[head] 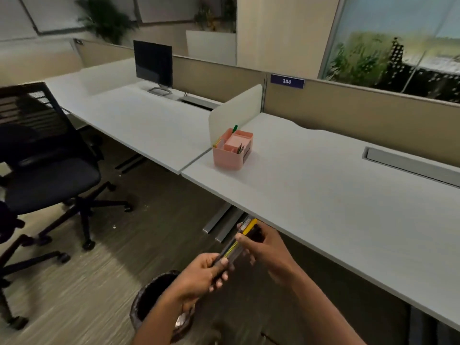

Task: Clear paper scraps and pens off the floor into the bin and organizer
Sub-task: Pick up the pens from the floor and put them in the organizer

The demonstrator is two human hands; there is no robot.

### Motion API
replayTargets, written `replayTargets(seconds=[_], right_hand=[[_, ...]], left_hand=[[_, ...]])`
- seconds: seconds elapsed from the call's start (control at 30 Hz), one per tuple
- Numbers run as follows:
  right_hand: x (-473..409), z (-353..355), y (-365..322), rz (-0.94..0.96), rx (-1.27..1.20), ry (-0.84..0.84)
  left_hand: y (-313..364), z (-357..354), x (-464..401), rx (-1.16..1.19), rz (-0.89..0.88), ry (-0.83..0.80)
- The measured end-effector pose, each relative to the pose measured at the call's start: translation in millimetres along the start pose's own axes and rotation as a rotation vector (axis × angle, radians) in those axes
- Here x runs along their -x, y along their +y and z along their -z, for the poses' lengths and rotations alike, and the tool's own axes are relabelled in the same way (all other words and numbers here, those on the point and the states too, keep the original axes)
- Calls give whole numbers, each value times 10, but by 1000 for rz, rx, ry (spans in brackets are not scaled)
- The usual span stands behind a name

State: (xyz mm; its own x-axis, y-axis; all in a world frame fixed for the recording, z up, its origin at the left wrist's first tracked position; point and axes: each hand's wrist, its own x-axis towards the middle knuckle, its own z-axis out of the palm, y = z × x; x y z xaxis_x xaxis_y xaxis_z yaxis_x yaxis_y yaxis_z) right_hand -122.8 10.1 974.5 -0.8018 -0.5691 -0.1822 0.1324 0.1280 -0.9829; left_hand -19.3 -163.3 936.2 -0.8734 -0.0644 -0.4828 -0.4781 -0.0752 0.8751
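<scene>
The floor (82, 282) across the lower left is looking mostly cleared, only faint specks showing. The bin (146, 302) is sitting at bottom centre. The pink organizer (232, 151) is waiting mid-frame on the desk (323, 207). The left hand (199, 277) and right hand (266, 247) are both pinching the pens (239, 241), so stowing them is probably what is left.

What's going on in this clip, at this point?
A person stands at a white desk, holding a bundle of pens in both hands: the left hand grips the lower end, the right hand the upper end. A pink organizer with a green pen sticking out of it sits on the desk ahead. A dark bin stands on the floor below the hands. The pens are not yet in the organizer.
</scene>
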Motion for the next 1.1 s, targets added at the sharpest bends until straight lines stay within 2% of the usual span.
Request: replayTargets(seconds=[0.17, 0.33, 0.47, 0.57, 0.67, 0.8, 0.93, 1.1], right_hand=[[-802, 151, -287, 38, 18, -50], [-1681, 205, -596, 40, 105, -26], [-2345, 204, -788, 66, 179, 55], [-2833, 234, -930, 63, 189, 180], [-3287, 282, -1050, 54, 184, 327], [-3847, 363, -1200, 74, 436, 499], [-4341, 412, -1267, 73, 685, 446], [-4794, 319, -1159, 71, 973, 320]], left_hand=[[475, 581, -677, -81, 16, -109], [1193, 1147, -1364, -212, 38, -229], [1732, 1555, -1954, -277, 70, -246], [2039, 1728, -2436, -228, 4, -171], [2194, 1791, -2909, -42, -88, -73], [2137, 1794, -3479, 71, -147, 182], [1780, 1764, -3760, -358, -148, 428], [1200, 1651, -3957, -767, -206, 380]])
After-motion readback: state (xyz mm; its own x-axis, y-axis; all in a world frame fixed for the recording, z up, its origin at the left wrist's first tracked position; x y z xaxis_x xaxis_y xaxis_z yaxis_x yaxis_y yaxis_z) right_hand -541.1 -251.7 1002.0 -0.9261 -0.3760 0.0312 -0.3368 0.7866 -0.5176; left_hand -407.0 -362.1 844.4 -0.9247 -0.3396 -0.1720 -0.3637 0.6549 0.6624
